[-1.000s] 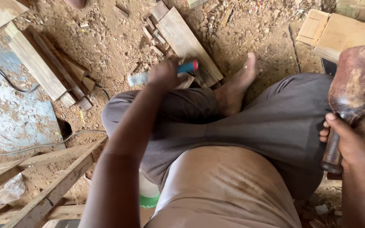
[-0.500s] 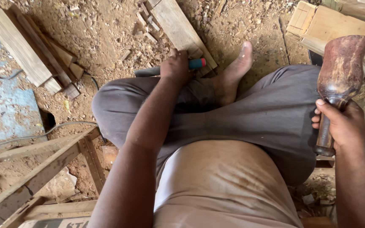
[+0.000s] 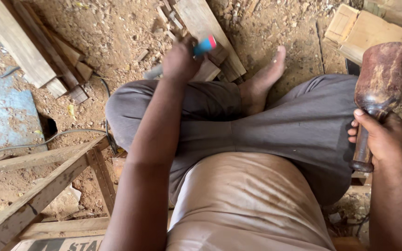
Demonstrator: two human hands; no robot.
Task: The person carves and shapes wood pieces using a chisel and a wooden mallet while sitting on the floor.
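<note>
Left hand (image 3: 178, 60) now lifted, fist around chisel (image 3: 196, 50); right hand (image 3: 381, 137) still gripping upright wooden mallet (image 3: 378, 88).

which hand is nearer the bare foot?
Left. The left hand, gripping a blue-handled tool, is just beside the bare foot; the right hand holds a wooden mallet further off.

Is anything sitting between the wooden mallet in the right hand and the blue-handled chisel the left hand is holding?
Yes. The mallet in the right hand is raised at far right; the chisel in the left hand is across the body. The bare foot and raised knee lie between.
</note>
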